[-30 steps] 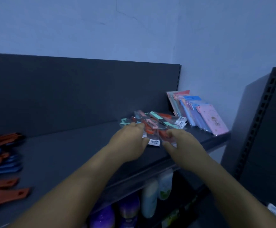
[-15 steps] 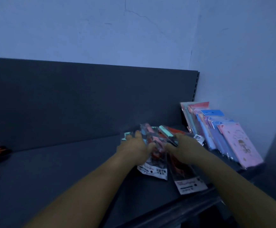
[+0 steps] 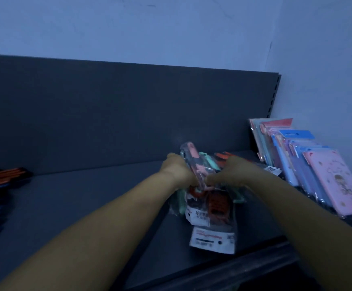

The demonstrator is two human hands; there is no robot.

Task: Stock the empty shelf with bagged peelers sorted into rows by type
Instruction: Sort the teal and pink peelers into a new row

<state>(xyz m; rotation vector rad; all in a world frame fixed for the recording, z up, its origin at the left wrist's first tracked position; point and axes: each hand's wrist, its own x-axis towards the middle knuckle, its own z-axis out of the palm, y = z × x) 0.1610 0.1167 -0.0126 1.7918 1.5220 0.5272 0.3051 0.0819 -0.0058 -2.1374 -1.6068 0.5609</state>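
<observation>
1. Both grips close on one bundle: your left hand (image 3: 177, 173) curls round the left side of the bagged peelers (image 3: 204, 192), and your right hand (image 3: 231, 175) pinches the same bundle from the right, at centre right of the frame.
2. The bundle stands just above the dark shelf (image 3: 82, 206), its lower bags trailing toward the front edge; whether they touch the shelf cannot be told.
3. Handling, as a judgement: the bags look light, and their clear film is probably slick, so loose ones may slide out of a slack hold.
4. Inside the film the peelers appear stiff, in pink, mint and red; the film itself is soft and will crumple.
5. Take hold across the hard handles, as you do here, not by the white printed card (image 3: 212, 238) hanging at the bottom, which may pull free.
6. Support the lowest bag from beneath before you carry it.
7. At right, a leaning row of flat packets (image 3: 322, 171) sits just beside the bundle; orange-handled items (image 3: 5, 175) lie at the left edge.
</observation>
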